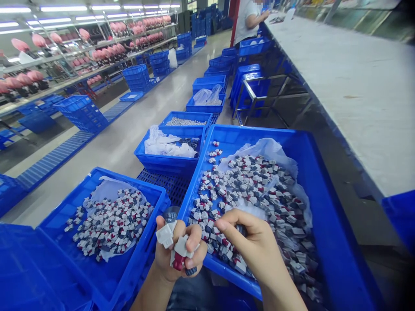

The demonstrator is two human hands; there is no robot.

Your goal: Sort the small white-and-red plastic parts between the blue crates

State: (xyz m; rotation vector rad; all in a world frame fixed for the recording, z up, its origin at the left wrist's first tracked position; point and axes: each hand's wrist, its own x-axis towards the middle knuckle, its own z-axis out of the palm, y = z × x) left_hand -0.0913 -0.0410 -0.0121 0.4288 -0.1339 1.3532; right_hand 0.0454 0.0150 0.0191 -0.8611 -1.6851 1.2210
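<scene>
My left hand (164, 261) is closed around a few small plastic toy parts (165, 235), white blocks with dark grey and dark red portions. They stick out between the fingers. To its right, my right hand (256, 242) hovers over the near part of a large blue bin (327, 203), thumb and forefinger brought together. A dark piece shows by its curled fingers; whether it is held is unclear. Many similar white, grey and red parts (249, 172) lie in that bin on clear plastic film. A smaller blue bin (106, 285) at left holds another heap of such parts (113, 220).
Beyond stand blue crates, one with white plastic bags (168, 144) and one with small pale pieces (186, 122). A long white table (353, 77) runs along the right, with a metal-framed stool (254, 95) beside it. Another person (248, 21) works farther back.
</scene>
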